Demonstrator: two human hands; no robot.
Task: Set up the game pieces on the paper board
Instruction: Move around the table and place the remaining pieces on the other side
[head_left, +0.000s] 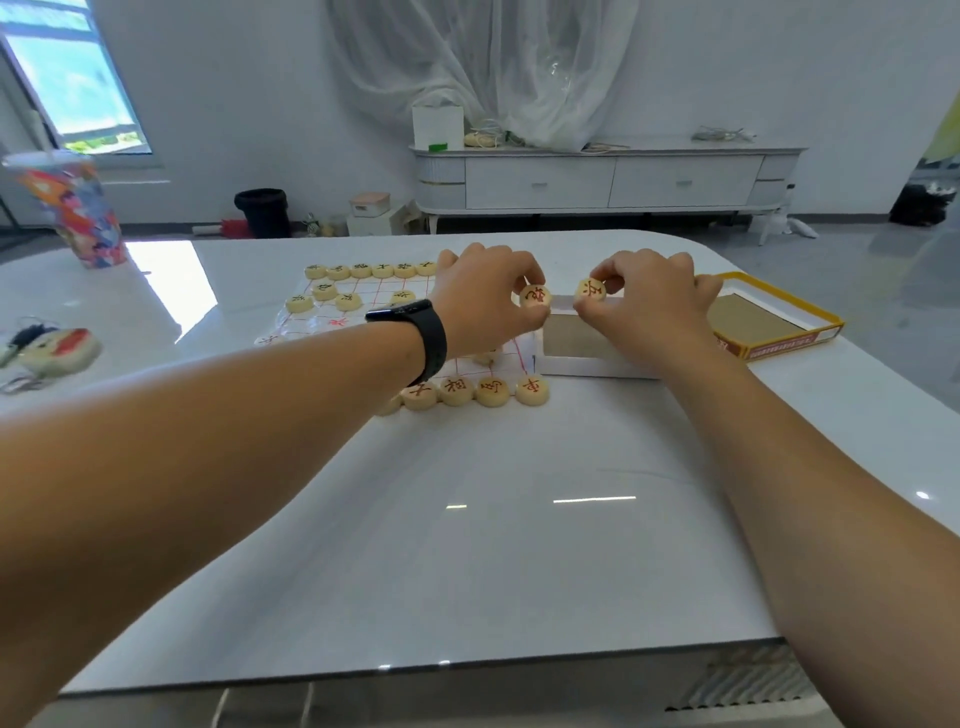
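Two pieces (535, 300) sit pinched upright between each hand's fingers (597, 312).

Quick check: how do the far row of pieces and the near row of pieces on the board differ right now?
The far row bears dark characters; the near row bears red ones. The far row shows six pieces in the open; the near row shows four clearly, the rest hidden behind the left forearm. Both are pale round discs lying flat along the paper board edges.

Round pale wooden pieces (492, 391) with red or black characters line the near and far edges of the paper board (363, 312), mid-counter.
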